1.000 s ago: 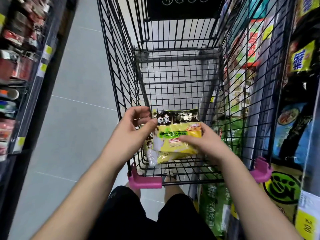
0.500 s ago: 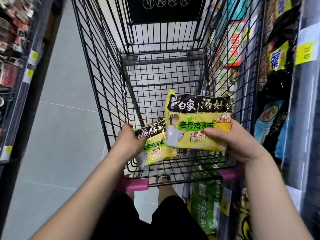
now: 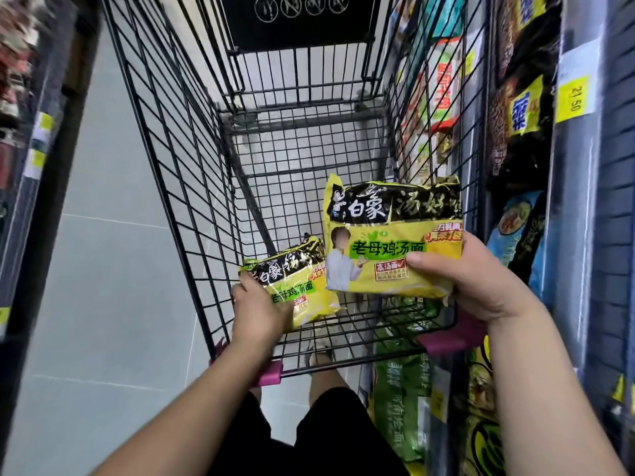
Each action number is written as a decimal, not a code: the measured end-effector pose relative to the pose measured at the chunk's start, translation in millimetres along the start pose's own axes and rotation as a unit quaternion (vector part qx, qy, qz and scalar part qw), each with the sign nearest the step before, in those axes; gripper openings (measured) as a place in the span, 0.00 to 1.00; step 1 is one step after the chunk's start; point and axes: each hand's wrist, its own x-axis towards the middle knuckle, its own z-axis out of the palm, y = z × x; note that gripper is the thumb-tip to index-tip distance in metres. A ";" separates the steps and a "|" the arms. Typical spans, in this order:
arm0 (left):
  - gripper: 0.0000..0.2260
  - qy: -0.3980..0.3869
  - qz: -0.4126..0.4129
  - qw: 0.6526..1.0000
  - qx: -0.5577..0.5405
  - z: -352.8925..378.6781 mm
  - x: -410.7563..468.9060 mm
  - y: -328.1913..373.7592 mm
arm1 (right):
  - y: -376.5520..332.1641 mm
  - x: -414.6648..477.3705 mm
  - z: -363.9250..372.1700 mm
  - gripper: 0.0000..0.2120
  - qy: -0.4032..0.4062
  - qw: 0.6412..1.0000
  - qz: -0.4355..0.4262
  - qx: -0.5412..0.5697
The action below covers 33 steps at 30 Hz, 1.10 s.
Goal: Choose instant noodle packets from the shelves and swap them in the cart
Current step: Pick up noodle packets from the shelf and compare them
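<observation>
We have one yellow-and-black chicken-soup noodle packet in each hand, both within the outline of the wire cart [image 3: 192,166]. Our left hand [image 3: 261,304] is curled round the near-left edge of the lower noodle packet [image 3: 305,286], deep down at the cart's near end and close to its left wall. We cannot tell whether that packet rests on the cart's wire floor or hangs just above it.

Our right hand [image 3: 477,283] pinches the raised noodle packet [image 3: 388,235] by its lower right corner — thumb across the printed face, fingers hidden behind — and holds it up by the cart's right wall, face turned toward us.

The two packets sit at different heights and overlap only slightly in view. We judge this deliberate: one is meant for the cart and the other for the way out, and separate hands keep us from muddling two wrappers that look alike. The raised one is on the side of the cart nearest the noodle shelves [image 3: 580,207], so it looks like the one bound for the shelf, though that is only our reading.

Outside the cart's right wall, green packets [image 3: 402,389] stand low down, and a yellow price label [image 3: 575,97] sits higher up.
</observation>
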 end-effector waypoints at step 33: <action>0.09 -0.138 0.259 0.905 -0.309 -162.6 -39.0 63.7 | -86.5 -60.1 18.1 0.41 0.021 0.994 -0.076 0.081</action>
